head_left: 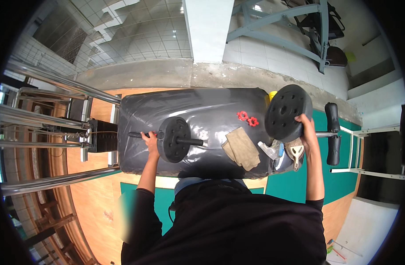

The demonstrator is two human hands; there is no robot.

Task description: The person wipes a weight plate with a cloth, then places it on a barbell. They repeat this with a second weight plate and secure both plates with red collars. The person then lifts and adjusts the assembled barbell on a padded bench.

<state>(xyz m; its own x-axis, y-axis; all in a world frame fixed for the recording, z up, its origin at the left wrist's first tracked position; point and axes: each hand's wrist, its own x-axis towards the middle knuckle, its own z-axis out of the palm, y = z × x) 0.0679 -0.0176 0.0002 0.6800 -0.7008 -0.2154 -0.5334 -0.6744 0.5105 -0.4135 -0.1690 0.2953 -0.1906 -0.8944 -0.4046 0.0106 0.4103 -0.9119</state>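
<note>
My left hand [150, 142] is closed round the bar of a dumbbell [191, 141] that lies along the padded bench. A thick black weight plate [169, 143] sits on that bar, just right of my fingers. At the bench's right end my right hand [306, 128] grips the edge of another round black weight plate [284, 115], tilted up with its holed face showing. Two red star-shaped collar nuts [247, 119] lie between the plates. Nearer to me is a folded beige cloth [241, 149]. Beside my right wrist are a cream-handled brush [296, 154] and a clear plastic item [269, 150].
The bench [202, 106] has a shiny black plastic cover. Chrome rails and a weight stack [103, 134] stand at its left end. Black foam rollers [332, 132] stick out at its right. A white pillar [208, 31] and a grey metal frame [277, 20] stand beyond.
</note>
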